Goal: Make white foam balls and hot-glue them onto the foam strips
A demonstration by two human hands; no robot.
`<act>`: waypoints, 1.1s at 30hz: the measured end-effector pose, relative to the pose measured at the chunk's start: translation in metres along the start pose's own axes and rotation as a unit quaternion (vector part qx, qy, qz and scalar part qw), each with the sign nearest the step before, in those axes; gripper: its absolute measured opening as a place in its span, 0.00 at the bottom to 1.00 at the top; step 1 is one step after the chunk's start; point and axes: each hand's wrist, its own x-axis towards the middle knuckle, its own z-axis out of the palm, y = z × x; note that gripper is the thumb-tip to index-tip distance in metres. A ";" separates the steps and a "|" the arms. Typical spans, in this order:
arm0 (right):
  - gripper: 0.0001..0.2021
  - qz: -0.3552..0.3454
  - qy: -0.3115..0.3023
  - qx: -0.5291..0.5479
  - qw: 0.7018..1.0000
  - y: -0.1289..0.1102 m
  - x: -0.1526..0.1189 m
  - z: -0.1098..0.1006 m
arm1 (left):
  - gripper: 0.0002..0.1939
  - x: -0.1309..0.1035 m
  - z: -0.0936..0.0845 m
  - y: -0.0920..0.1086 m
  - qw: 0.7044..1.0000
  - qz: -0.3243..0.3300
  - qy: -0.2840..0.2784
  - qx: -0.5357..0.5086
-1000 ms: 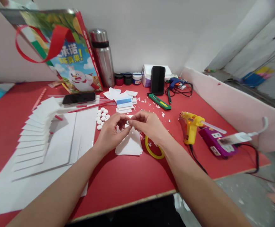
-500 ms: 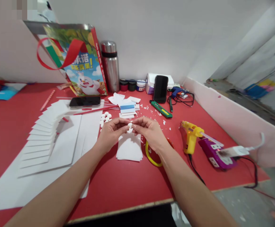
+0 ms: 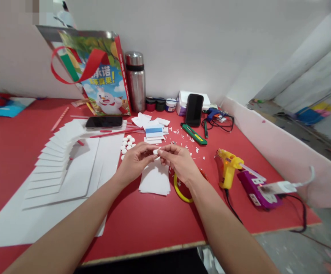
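Observation:
Between the fingertips of my left hand [image 3: 133, 161] and my right hand [image 3: 179, 161] is a small white piece [image 3: 155, 152], pinched from both sides. Both hands hover over a stack of white cards [image 3: 154, 180] on the red table [image 3: 154, 224]. Several round white pieces [image 3: 129, 143] lie just behind my left hand. A yellow ring [image 3: 182, 194] sits partly hidden beneath my right wrist. White scraps [image 3: 154, 131] with a blue strip lie beyond my fingers.
Fanned white cards [image 3: 49, 167] rest on white sheets at left, near a phone [image 3: 104, 122]. Behind stand a bag [image 3: 105, 83] and a steel bottle [image 3: 136, 82]. At right are a green cutter [image 3: 194, 134], a yellow glue gun [image 3: 228, 169] and a purple power strip [image 3: 256, 192].
The small white piece has tilted slightly between my fingertips, and my right fingers have shifted a little around it. The whole view has moved slightly.

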 end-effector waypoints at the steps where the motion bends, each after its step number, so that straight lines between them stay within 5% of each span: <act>1: 0.16 0.002 -0.003 0.000 1.000 0.001 0.001 -0.001 | 0.09 0.000 0.000 -0.002 1.000 0.016 0.007 0.014; 9: 0.15 -0.070 0.058 -0.025 0.996 0.003 0.007 -0.009 | 0.08 -0.003 0.000 -0.011 0.992 0.041 0.046 0.106; 20: 0.16 -0.083 0.090 -0.038 0.992 0.004 0.009 -0.012 | 0.06 -0.004 -0.005 -0.011 0.984 0.049 0.058 0.161; 27: 0.13 -0.045 -0.001 -0.130 0.991 0.000 0.000 0.000 | 0.05 -0.008 -0.003 -0.006 0.984 0.040 0.019 0.173; 33: 0.14 0.006 -0.007 -0.131 0.991 0.003 -0.001 0.002 | 0.03 -0.009 -0.002 -0.001 0.984 0.031 -0.002 0.178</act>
